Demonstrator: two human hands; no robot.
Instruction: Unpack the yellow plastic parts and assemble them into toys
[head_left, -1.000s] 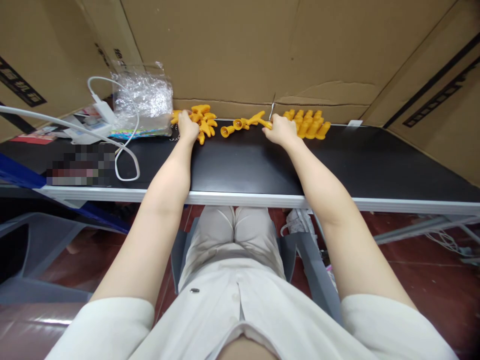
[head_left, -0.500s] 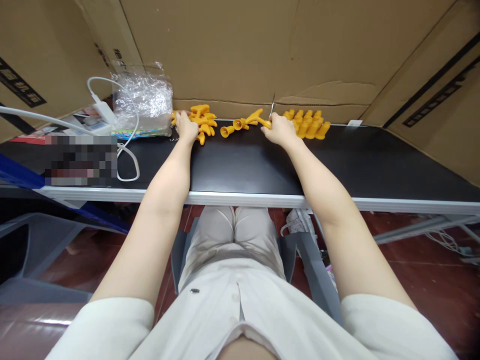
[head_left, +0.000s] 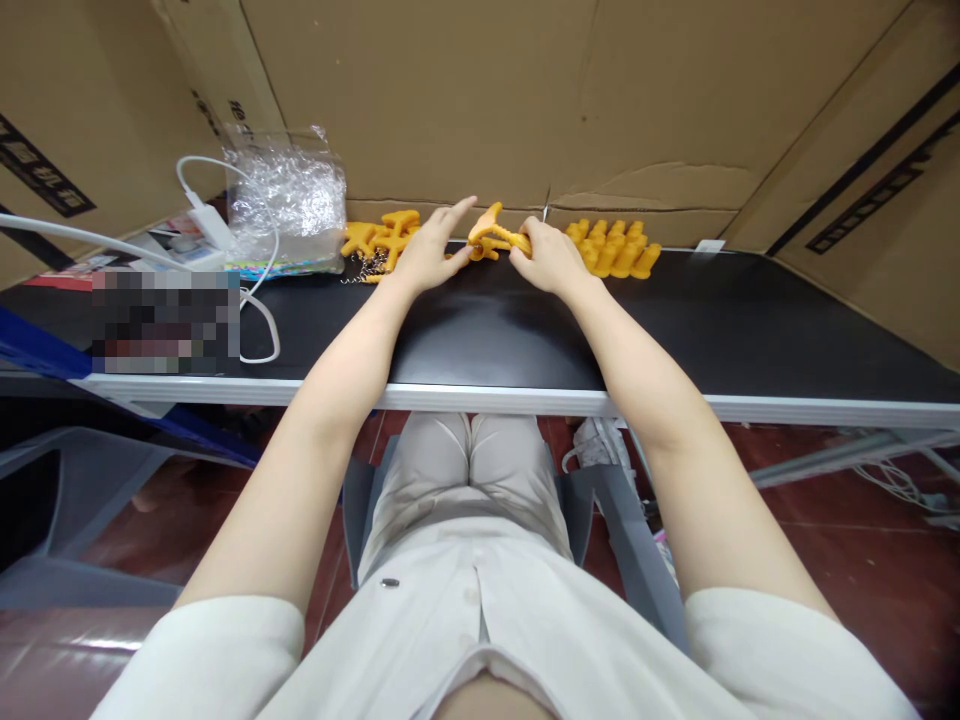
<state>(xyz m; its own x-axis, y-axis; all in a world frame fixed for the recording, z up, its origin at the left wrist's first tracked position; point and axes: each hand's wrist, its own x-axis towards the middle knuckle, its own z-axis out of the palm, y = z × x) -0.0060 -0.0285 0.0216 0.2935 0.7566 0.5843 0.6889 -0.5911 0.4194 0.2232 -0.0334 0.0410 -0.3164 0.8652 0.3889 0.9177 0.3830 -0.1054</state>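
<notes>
My left hand [head_left: 429,255] is open, its thumb and fingers spread beside the yellow plastic pieces in the middle of the table. My right hand [head_left: 553,258] is closed on a yellow plastic piece [head_left: 511,238] whose slim part points left out of the fingers; its far end overlaps other yellow parts, so I cannot tell whether they are joined. Left of my left hand lies a pile of branched yellow pieces [head_left: 375,237], with small coiled metal springs [head_left: 363,268] in front. Several upright yellow posts [head_left: 619,255] stand in rows beyond my right hand.
Clear plastic packaging [head_left: 289,200] lies at the back left, near a white cable [head_left: 276,335] and charger [head_left: 211,222]. Cardboard panels [head_left: 465,100] rise behind the black tabletop [head_left: 495,335]. A pale metal edge [head_left: 495,398] runs along its front.
My left hand has left the yellow pile and moved right to the middle, fingers now spread. My right hand has shifted slightly, still holding its yellow piece. More springs show.
</notes>
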